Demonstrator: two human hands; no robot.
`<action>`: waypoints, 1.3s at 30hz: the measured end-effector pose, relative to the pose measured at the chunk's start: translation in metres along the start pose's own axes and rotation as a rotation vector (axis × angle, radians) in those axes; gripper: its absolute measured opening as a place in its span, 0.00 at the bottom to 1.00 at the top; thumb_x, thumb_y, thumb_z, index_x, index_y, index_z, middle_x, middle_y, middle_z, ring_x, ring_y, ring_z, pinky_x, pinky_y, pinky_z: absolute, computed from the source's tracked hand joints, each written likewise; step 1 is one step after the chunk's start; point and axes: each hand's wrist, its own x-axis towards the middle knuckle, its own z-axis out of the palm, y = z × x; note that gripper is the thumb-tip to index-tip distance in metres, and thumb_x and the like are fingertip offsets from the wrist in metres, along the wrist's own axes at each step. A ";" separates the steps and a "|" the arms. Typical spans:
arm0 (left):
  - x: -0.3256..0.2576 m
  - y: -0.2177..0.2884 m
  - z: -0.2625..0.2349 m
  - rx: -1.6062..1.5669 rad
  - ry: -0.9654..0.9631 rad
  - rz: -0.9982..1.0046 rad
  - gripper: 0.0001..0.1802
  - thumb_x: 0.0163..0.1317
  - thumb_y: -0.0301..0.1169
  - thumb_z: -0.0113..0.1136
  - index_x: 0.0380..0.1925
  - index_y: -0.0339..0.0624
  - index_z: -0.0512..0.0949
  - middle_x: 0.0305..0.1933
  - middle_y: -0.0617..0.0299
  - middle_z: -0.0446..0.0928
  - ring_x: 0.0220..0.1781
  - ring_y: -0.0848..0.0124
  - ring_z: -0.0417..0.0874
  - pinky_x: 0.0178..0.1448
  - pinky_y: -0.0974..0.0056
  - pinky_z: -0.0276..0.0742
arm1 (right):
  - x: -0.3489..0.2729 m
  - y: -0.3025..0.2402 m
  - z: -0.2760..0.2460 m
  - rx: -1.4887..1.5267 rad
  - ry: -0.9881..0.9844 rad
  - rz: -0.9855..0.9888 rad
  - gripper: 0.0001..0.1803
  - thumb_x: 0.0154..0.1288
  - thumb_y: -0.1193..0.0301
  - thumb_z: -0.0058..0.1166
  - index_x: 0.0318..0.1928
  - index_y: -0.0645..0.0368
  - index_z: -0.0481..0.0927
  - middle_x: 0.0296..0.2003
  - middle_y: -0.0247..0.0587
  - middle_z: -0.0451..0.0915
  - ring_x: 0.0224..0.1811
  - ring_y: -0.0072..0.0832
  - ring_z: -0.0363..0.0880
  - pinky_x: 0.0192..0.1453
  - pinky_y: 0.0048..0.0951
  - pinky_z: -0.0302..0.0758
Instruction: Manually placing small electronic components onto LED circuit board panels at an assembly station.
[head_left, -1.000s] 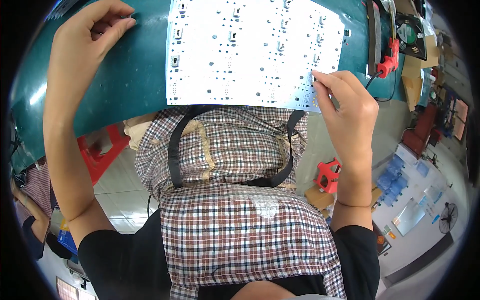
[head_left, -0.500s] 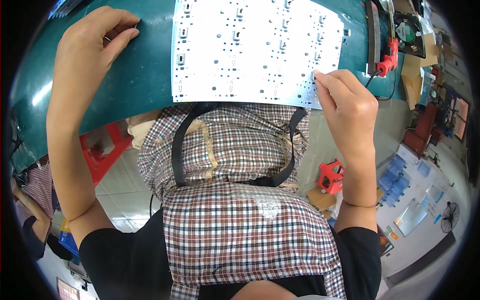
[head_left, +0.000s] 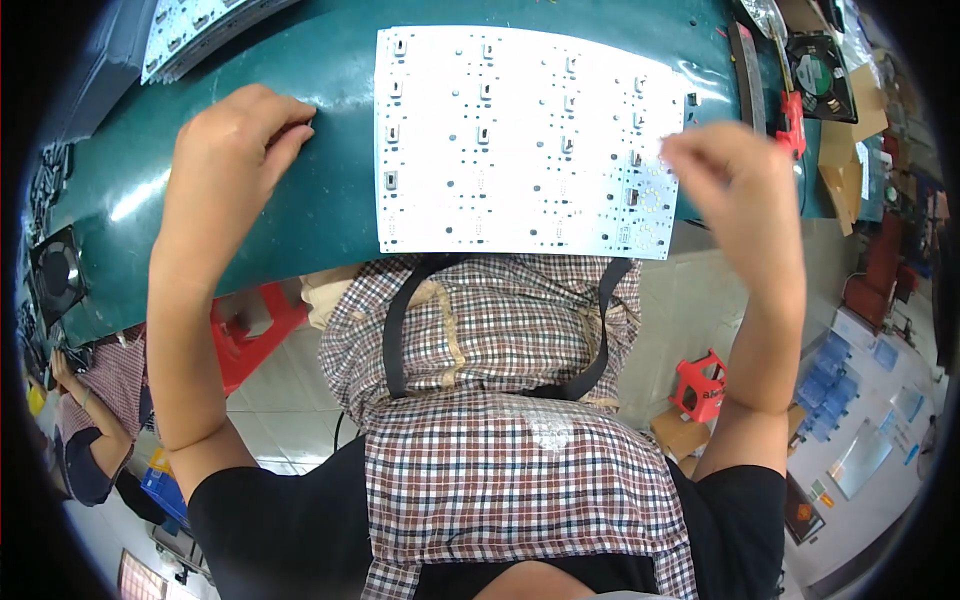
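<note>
White circuit board (head_left: 520,140) lies flat on the green desk (head_left: 330,70), upper centre of the frame, its near edge right at the desk's edge; rows of small components and holes across it. Right hand (head_left: 735,190) is raised at the board's right edge, upper right of the frame, motion-blurred; fingers (head_left: 690,150) look bunched together, cannot tell if they pinch anything or touch the board. Left hand (head_left: 235,150) is upper left, left of the board and apart from it, resting on the desk with fingers curled loosely under, gripping nothing visible. A second white board (head_left: 195,30) lies at the top left edge of the frame, only partly in view. Black square fan (head_left: 820,70) sits top right on the desk, a red clip-like tool (head_left: 790,120) just left of it, cardboard pieces (head_left: 850,150) just beyond. Another black fan (head_left: 55,275) at the left edge. Below the desk, centre frame, a checked apron (head_left: 480,400) with black straps. Red plastic stool (head_left: 250,325) lower left, a small red stand (head_left: 700,385) on the floor lower right. Another person's arm (head_left: 90,420) at the far left edge.
</note>
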 end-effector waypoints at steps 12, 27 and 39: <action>-0.002 0.074 0.010 -0.493 0.039 -0.017 0.07 0.58 0.22 0.73 0.37 0.37 0.86 0.34 0.59 0.86 0.34 0.72 0.89 0.39 0.70 0.86 | 0.135 0.000 0.052 -0.182 0.158 0.092 0.08 0.55 0.73 0.65 0.33 0.65 0.88 0.32 0.56 0.86 0.36 0.50 0.86 0.43 0.46 0.81; 0.011 0.093 0.037 -0.250 0.046 0.115 0.08 0.50 0.26 0.75 0.31 0.45 0.86 0.28 0.66 0.80 0.31 0.66 0.84 0.33 0.62 0.77 | 0.076 -0.030 0.016 0.242 0.323 0.131 0.03 0.60 0.84 0.59 0.35 0.72 0.80 0.28 0.39 0.82 0.30 0.19 0.80 0.36 0.23 0.79; 0.010 0.096 0.034 0.019 0.104 0.301 0.08 0.49 0.27 0.74 0.31 0.44 0.85 0.30 0.65 0.79 0.33 0.66 0.82 0.33 0.62 0.77 | 0.013 -0.002 0.027 0.395 0.320 0.088 0.09 0.68 0.78 0.64 0.48 0.65 0.88 0.37 0.34 0.87 0.38 0.17 0.83 0.45 0.19 0.79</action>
